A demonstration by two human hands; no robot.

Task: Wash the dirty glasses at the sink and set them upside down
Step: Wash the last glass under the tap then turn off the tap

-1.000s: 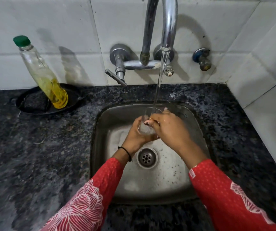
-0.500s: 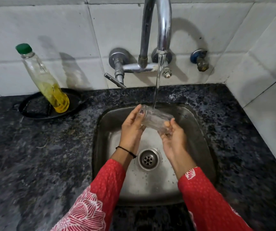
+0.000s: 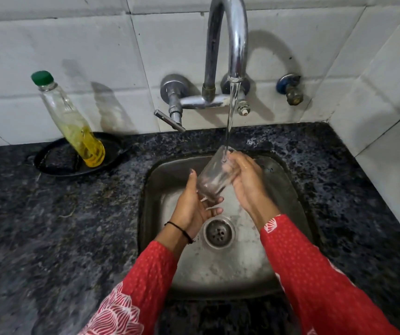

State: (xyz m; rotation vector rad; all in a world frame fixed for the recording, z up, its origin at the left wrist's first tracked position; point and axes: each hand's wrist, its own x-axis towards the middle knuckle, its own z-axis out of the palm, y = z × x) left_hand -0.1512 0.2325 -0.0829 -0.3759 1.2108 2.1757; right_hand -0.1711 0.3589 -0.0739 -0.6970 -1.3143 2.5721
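Note:
A clear drinking glass is tilted over the steel sink, its mouth up and to the right under the running stream from the tap. My left hand cups the glass's base from below, thumb up along its left side. My right hand grips the rim end, fingers curled around it where the water falls. Both hands are wet.
A bottle of yellow liquid with a green cap leans in a black dish on the dark granite counter at the left. The drain lies below the hands. White tiled walls close the back and right.
The glass has turned from lying nearly level between both hands to tilted with its mouth under the stream. My left hand dropped under its base and my right hand rose to the rim.

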